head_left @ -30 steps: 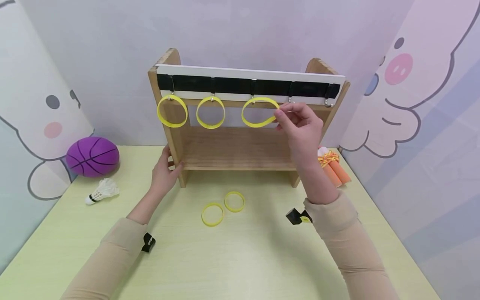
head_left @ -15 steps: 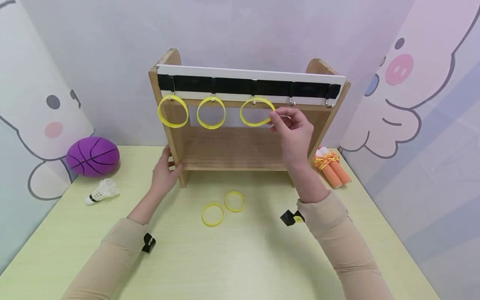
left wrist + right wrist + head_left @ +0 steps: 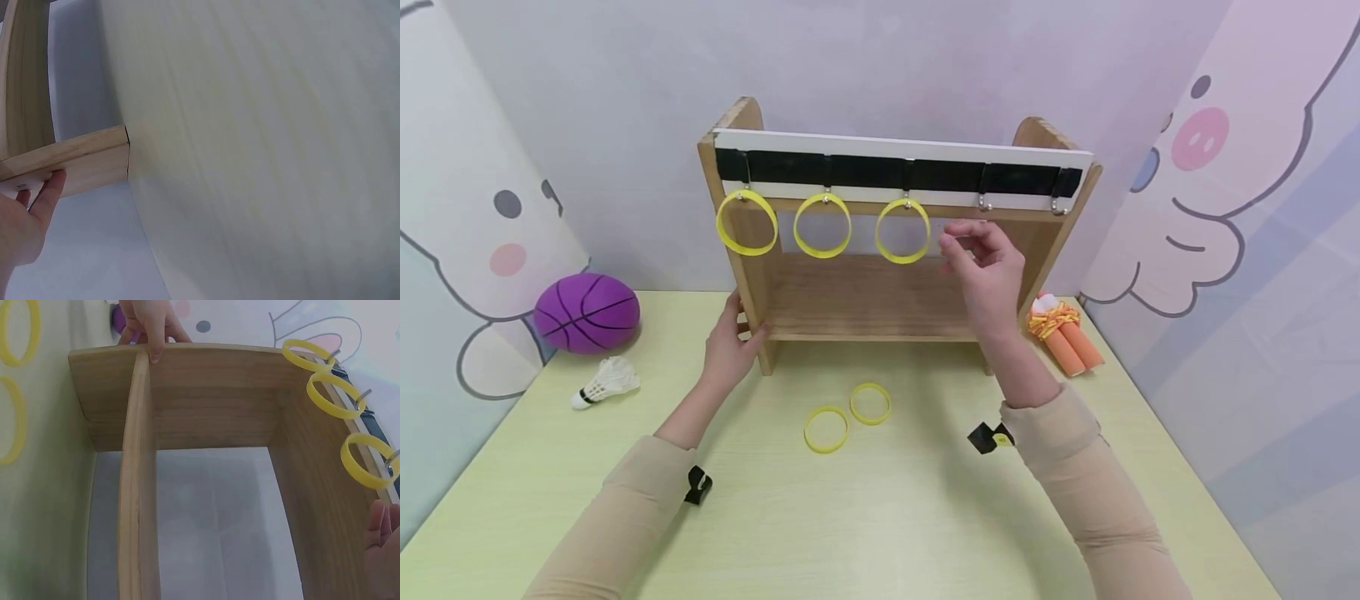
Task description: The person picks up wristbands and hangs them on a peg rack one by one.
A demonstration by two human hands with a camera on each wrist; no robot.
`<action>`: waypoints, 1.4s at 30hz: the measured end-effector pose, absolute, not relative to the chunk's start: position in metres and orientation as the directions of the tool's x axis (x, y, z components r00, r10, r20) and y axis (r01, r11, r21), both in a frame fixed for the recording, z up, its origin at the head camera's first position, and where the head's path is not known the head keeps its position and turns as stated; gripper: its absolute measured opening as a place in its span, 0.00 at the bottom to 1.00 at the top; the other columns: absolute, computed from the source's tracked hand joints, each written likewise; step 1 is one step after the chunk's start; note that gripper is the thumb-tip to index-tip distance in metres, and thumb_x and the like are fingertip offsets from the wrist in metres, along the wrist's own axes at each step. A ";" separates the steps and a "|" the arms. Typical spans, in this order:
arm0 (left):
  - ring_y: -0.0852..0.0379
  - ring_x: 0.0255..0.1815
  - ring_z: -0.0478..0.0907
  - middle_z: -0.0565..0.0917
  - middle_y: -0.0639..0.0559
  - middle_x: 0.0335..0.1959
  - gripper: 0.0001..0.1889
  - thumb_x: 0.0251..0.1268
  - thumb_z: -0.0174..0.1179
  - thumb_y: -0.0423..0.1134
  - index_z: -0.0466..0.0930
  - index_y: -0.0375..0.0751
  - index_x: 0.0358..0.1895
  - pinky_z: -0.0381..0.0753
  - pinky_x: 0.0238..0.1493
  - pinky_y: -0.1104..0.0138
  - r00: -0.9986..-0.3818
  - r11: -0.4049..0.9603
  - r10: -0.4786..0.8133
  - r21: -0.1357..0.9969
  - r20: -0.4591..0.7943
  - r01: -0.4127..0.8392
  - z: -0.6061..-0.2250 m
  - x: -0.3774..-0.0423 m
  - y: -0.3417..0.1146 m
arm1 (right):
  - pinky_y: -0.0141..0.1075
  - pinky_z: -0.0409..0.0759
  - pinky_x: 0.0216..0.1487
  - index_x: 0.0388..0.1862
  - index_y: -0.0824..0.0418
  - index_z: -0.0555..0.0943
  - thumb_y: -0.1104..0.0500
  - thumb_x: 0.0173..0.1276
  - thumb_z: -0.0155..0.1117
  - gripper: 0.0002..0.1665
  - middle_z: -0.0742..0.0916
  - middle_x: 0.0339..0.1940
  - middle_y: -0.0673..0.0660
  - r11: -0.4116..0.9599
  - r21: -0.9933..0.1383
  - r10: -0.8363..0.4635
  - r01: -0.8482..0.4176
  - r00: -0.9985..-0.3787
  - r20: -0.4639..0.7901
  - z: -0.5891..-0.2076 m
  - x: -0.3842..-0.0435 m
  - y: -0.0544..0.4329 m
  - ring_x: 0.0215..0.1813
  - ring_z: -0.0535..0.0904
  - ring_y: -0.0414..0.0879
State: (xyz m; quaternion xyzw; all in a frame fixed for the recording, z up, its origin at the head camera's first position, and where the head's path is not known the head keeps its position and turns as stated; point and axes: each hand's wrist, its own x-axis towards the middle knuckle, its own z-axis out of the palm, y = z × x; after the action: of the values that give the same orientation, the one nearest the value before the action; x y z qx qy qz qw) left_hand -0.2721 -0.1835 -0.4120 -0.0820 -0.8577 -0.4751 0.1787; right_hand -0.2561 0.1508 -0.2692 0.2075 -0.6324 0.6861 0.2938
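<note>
Three yellow wristband-like rings hang from hooks on the front rail of a wooden shelf [image 3: 865, 293]: a left ring [image 3: 747, 250], a second ring [image 3: 822, 253] and a third ring [image 3: 902, 259]. Just right of the third ring, apart from it, my right hand [image 3: 990, 279] has loosely bent fingers and nothing between them. My left hand [image 3: 727, 346] holds the shelf's left side panel [image 3: 94, 164] near its foot, thumb on the front edge and fingers outside. Two more rings lie on the table: a nearer ring [image 3: 826, 450] and a farther ring [image 3: 870, 422].
A fourth hook [image 3: 982, 202] and fifth hook [image 3: 1058, 209] on the rail bear no ring. A purple ball [image 3: 587, 313] and a shuttlecock [image 3: 606, 383] lie at left. Orange-handled rolled cord [image 3: 1063, 333] lies beyond the shelf's right side.
My right hand has moved a little left and let go of the third ring. That ring, stretched sideways earlier, now hangs round on its hook. My left hand has stayed put.
</note>
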 end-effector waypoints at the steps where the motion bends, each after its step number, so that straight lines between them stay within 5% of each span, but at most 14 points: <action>1: 0.36 0.52 0.77 0.68 0.35 0.60 0.37 0.66 0.54 0.40 0.46 0.48 0.75 0.84 0.41 0.48 -0.923 0.535 -0.030 0.786 0.384 0.310 -0.412 -0.272 -0.183 | 0.30 0.83 0.30 0.38 0.64 0.81 0.61 0.58 0.70 0.10 0.85 0.39 0.57 -0.019 -0.746 0.136 -0.666 -0.741 0.658 -0.270 -0.256 0.152 0.29 0.78 0.44; 8: 0.35 0.53 0.76 0.68 0.34 0.60 0.37 0.67 0.54 0.39 0.46 0.46 0.75 0.84 0.41 0.47 -0.923 0.539 -0.027 0.783 0.383 0.309 -0.412 -0.272 -0.183 | 0.28 0.82 0.32 0.39 0.65 0.81 0.60 0.58 0.70 0.12 0.83 0.40 0.59 0.059 -0.766 0.072 -0.640 -0.763 0.642 -0.280 -0.247 0.163 0.27 0.78 0.45; 14: 0.35 0.52 0.76 0.68 0.34 0.61 0.37 0.66 0.54 0.39 0.46 0.46 0.75 0.84 0.40 0.47 -0.922 0.539 -0.024 0.782 0.386 0.313 -0.412 -0.273 -0.183 | 0.27 0.82 0.35 0.42 0.68 0.80 0.64 0.58 0.69 0.13 0.84 0.40 0.57 0.168 -0.733 -0.036 -0.660 -0.747 0.664 -0.296 -0.241 0.170 0.35 0.80 0.42; 22: 0.35 0.52 0.77 0.68 0.34 0.60 0.37 0.66 0.54 0.39 0.47 0.46 0.75 0.84 0.40 0.48 -0.919 0.524 -0.027 0.788 0.393 0.322 -0.413 -0.274 -0.184 | 0.26 0.81 0.37 0.39 0.70 0.82 0.73 0.53 0.69 0.13 0.85 0.39 0.62 0.316 -0.591 -0.242 -0.743 -0.665 0.707 -0.324 -0.236 0.175 0.36 0.79 0.37; 28: 0.35 0.52 0.77 0.69 0.34 0.60 0.37 0.66 0.54 0.38 0.47 0.46 0.75 0.84 0.41 0.48 -0.920 0.527 -0.035 0.789 0.390 0.315 -0.412 -0.274 -0.184 | 0.35 0.83 0.35 0.40 0.62 0.84 0.67 0.52 0.73 0.14 0.86 0.38 0.55 0.376 -0.500 -0.373 -0.780 -0.621 0.689 -0.351 -0.243 0.182 0.35 0.80 0.41; 34: 0.35 0.52 0.77 0.69 0.35 0.60 0.37 0.66 0.55 0.38 0.47 0.47 0.75 0.84 0.40 0.48 -0.919 0.536 -0.037 0.783 0.394 0.314 -0.413 -0.274 -0.185 | 0.36 0.83 0.36 0.41 0.60 0.84 0.64 0.53 0.73 0.15 0.87 0.39 0.52 0.423 -0.408 -0.525 -0.809 -0.586 0.617 -0.378 -0.248 0.184 0.37 0.80 0.46; 42: 0.35 0.51 0.77 0.69 0.34 0.61 0.36 0.66 0.55 0.38 0.48 0.48 0.74 0.84 0.40 0.48 -0.920 0.533 -0.037 0.787 0.390 0.312 -0.413 -0.276 -0.184 | 0.38 0.83 0.40 0.45 0.59 0.84 0.63 0.55 0.72 0.16 0.85 0.43 0.49 0.441 -0.467 -0.698 -0.766 -0.620 0.358 -0.407 -0.252 0.182 0.47 0.79 0.42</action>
State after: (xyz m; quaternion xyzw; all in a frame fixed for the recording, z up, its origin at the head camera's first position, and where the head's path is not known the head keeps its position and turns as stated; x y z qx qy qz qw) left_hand -0.2756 -0.1841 -0.4134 -0.0804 -0.8561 -0.4766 0.1830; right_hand -0.2524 0.1824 -0.4074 0.4320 -0.8471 0.3043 0.0560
